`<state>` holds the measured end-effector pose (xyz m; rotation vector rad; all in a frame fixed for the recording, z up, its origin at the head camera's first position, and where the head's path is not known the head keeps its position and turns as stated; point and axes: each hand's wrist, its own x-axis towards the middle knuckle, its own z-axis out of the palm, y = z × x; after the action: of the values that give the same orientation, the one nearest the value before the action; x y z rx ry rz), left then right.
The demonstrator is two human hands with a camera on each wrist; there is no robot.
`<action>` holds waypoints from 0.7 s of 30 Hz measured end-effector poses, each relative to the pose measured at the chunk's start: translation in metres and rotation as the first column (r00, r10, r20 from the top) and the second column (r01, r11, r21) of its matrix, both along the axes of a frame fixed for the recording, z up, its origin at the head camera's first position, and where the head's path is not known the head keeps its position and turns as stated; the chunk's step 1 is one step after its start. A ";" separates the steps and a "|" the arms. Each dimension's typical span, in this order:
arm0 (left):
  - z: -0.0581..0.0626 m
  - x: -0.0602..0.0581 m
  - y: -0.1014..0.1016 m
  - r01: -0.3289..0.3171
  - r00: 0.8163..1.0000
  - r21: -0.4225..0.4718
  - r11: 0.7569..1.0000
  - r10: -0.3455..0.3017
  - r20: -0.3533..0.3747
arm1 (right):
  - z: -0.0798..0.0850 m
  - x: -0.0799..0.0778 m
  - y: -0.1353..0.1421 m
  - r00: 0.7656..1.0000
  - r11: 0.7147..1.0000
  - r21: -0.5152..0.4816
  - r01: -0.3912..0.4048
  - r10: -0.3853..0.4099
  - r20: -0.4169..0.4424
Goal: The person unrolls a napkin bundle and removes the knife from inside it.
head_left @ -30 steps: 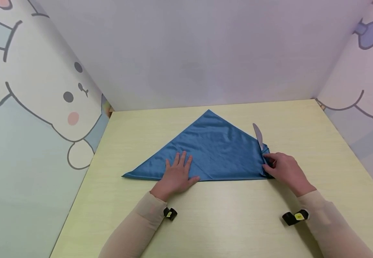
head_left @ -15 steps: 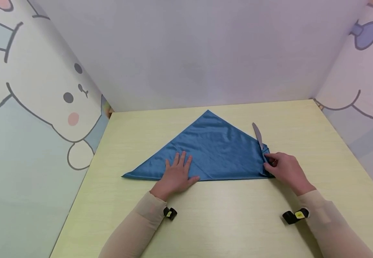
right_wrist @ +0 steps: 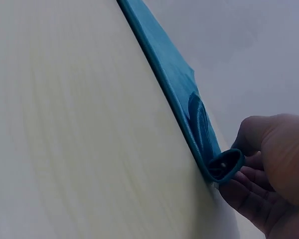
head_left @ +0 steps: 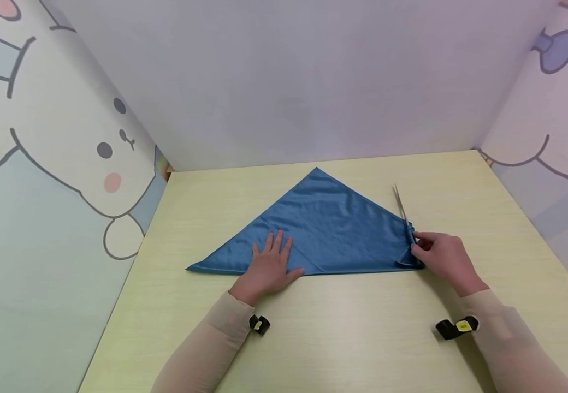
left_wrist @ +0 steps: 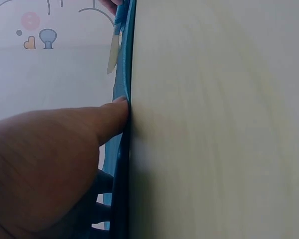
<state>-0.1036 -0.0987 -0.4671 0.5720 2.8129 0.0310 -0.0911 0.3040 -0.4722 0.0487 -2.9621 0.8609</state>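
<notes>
A blue satiny cloth napkin (head_left: 343, 229) lies folded in a triangle on the table, its long edge toward me. My left hand (head_left: 269, 270) rests flat on its left half, fingers spread; in the left wrist view the thumb (left_wrist: 112, 117) lies along the folded edge. At the right end, my right hand (head_left: 446, 259) pinches the rolled corner between thumb and fingers. A table knife (head_left: 400, 204) is rolled into that corner, its blade sticking out past the cloth at the far side and its handle hidden. The right wrist view shows the open end of the cloth roll (right_wrist: 226, 165).
The pale wooden table (head_left: 353, 327) runs back to a plain whitish wall (head_left: 303, 82). Side walls with cartoon drawings (head_left: 112, 147) stand left and right. A small black wrist device (head_left: 259, 325) sits at my left cuff, another (head_left: 456, 327) at the right.
My right hand has shifted slightly right with the rolled corner. The knife blade has turned from broadside to nearly edge-on and moved right, and the cloth near it has loosened. The left hand stays put.
</notes>
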 end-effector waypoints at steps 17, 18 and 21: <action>-0.002 -0.001 -0.001 -0.010 1.000 -0.003 1.000 0.010 0.013 | -0.002 -0.003 0.027 0.995 0.988 -0.153 0.010 0.006 0.104; -0.002 -0.001 0.000 -0.008 1.000 -0.003 1.000 0.008 0.010 | -0.002 -0.003 0.029 0.992 0.985 -0.174 0.013 0.009 0.124; -0.001 -0.001 0.000 -0.005 1.000 -0.005 1.000 0.005 0.004 | 0.000 -0.003 0.033 0.983 0.977 -0.214 0.024 0.016 0.183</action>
<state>-0.1050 -0.0983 -0.4685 0.5631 2.8100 0.0264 -0.0937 0.3368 -0.4720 -0.0499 -3.0109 1.2443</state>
